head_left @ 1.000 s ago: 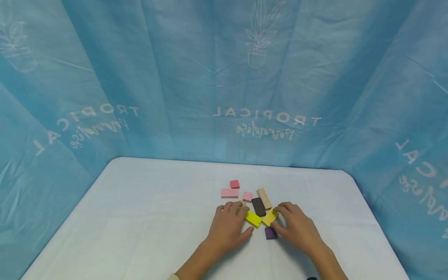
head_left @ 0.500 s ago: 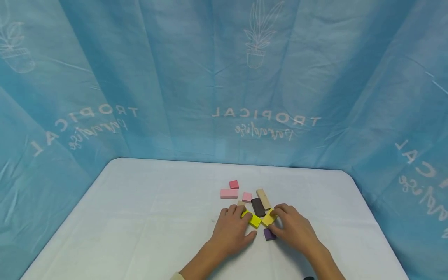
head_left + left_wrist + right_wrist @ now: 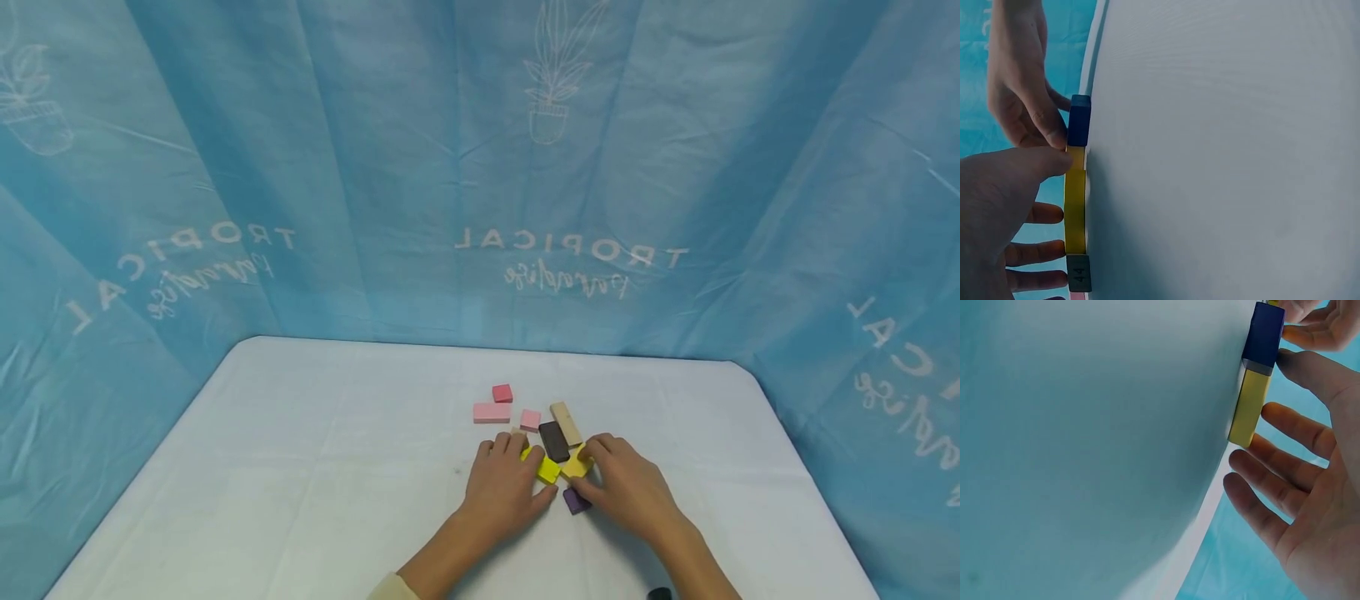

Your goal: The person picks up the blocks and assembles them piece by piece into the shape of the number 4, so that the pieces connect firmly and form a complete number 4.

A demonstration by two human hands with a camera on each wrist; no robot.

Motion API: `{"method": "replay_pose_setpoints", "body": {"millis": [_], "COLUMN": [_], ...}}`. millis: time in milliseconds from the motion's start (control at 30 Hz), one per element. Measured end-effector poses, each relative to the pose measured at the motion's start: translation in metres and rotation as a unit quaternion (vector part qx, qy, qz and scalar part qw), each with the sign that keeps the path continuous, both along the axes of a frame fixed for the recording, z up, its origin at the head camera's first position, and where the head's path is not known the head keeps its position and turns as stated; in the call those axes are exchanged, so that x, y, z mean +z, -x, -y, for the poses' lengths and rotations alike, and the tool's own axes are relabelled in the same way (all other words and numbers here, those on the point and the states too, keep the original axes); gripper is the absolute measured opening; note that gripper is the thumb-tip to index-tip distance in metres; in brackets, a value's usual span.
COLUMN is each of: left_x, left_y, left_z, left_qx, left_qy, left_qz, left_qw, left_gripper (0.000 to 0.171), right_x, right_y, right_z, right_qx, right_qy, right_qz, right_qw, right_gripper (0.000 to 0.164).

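Right hand (image 3: 630, 483) pinches pale-yellow rectangular wooden-looking block (image 3: 574, 467) on white table (image 3: 337, 467), just right of bright-yellow rectangular block (image 3: 549, 472). Left hand (image 3: 498, 483) touches bright-yellow rectangular block — cannot tell if gripped. Purple block (image 3: 573, 502) lies nearer.

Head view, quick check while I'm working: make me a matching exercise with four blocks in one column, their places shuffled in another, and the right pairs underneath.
1. Red block
2. Purple block
3. Bright yellow block
4. Dark block

A. Partly covered by the left hand
B. Highest block in the picture
C. Between the small pink block and the paler yellow block
D. Lowest block in the picture

Pairs: 1-B, 2-D, 3-A, 4-C
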State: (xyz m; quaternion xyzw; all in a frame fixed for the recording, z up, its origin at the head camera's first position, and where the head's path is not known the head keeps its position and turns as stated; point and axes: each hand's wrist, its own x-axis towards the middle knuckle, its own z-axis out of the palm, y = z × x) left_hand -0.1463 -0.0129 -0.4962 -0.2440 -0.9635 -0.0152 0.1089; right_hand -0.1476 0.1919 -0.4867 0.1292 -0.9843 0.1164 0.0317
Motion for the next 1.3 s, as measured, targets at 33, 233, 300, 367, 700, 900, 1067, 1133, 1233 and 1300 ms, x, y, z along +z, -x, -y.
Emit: {"method": "replay_pose_setpoints", "body": {"millis": [33, 233, 300, 367, 700, 900, 1067, 1133, 1233, 1300], "left_x": [-0.001, -0.001, 0.000, 0.000, -0.002, -0.004, -0.004, -0.005, -0.006, -0.007], "left_y": [0.001, 0.003, 0.003, 0.003, 0.005, 0.008, 0.009, 0.010, 0.011, 0.012], "left_z": [-0.001, -0.004, -0.005, -0.006, -0.005, -0.004, -0.005, -0.005, -0.004, -0.004], "left_qx": [0.001, 0.008, 0.008, 0.009, 0.003, -0.005, -0.002, 0.002, 0.003, 0.001], "left_qy": [0.000, -0.002, -0.005, -0.008, 0.001, 0.003, -0.026, -0.051, -0.083, -0.095], "left_qz": [-0.003, -0.001, 0.002, 0.003, 0.008, 0.002, 0.024, 0.033, 0.040, 0.040], "left_qw": [1.0000, 1.0000, 1.0000, 0.9999, 1.0000, 1.0000, 0.9994, 0.9981, 0.9957, 0.9946], "left_gripper": [0.050, 0.046, 0.045, 0.045, 0.052, 0.051, 0.049, 0.048, 0.048, 0.048], "right_x": [0.000, 0.000, -0.001, -0.001, 0.000, 0.000, 0.001, 0.001, 0.002, 0.002], "right_y": [0.000, 0.003, 0.003, 0.003, 0.003, 0.002, 0.003, 0.003, 0.002, 0.002], "right_z": [0.000, 0.002, 0.003, 0.003, 0.006, 0.006, 0.007, 0.007, 0.008, 0.008], "right_qx": [0.001, 0.002, 0.000, -0.003, -0.011, -0.009, -0.011, -0.012, -0.014, -0.015], "right_qy": [-0.001, -0.014, -0.019, -0.021, -0.007, -0.010, -0.010, -0.009, -0.008, -0.009], "right_qz": [-0.001, -0.001, 0.000, 0.002, 0.020, 0.014, 0.015, 0.018, 0.020, 0.021], "right_qw": [1.000, 1.000, 1.000, 1.000, 1.000, 1.000, 1.000, 1.000, 1.000, 1.000], "right_gripper": [0.038, 0.040, 0.041, 0.041, 0.041, 0.042, 0.041, 0.040, 0.040, 0.041]}}
